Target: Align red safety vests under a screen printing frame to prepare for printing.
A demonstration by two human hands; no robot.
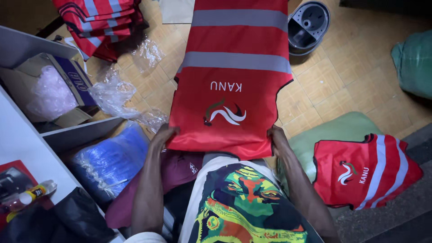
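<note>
Red fabric dominates the view: a red safety vest (234, 81) with two grey reflective bands lies spread flat on the tan parquet floor (342, 76), its lower hem nearest the person and a small white, green and dark emblem printed on it.

Left hand (163, 135) grips the near left corner of the vest, fingers curled over the hem edge. Right hand (275, 136) grips the near right corner the same way. Hands are well apart, one at each side of the hem, both closed on the cloth. Forearms run down toward the person's lap; a white shirt with a multicoloured print (245, 202) fills the bottom centre.

Surroundings:
- Stack of folded red vests (101, 22) at upper left, on the floor, apart from the spread one.
- Another folded red vest (364, 171) at right, resting on a pale green cushion (333, 132).
- Crumpled clear plastic wrappers (117, 92) on the floor left of the spread vest.
- Open cardboard box (58, 85) at far left with pinkish plastic inside.
- Blue plastic bundle (112, 159) just beside the left forearm.
- Maroon cloth (180, 168) under the left arm.
- Grey plastic container (308, 24) at upper right, beside the vest's far edge.
- Green sack (414, 63) at the right edge.
- Small bottle with yellow label (29, 195) at lower left on a white surface.
</note>
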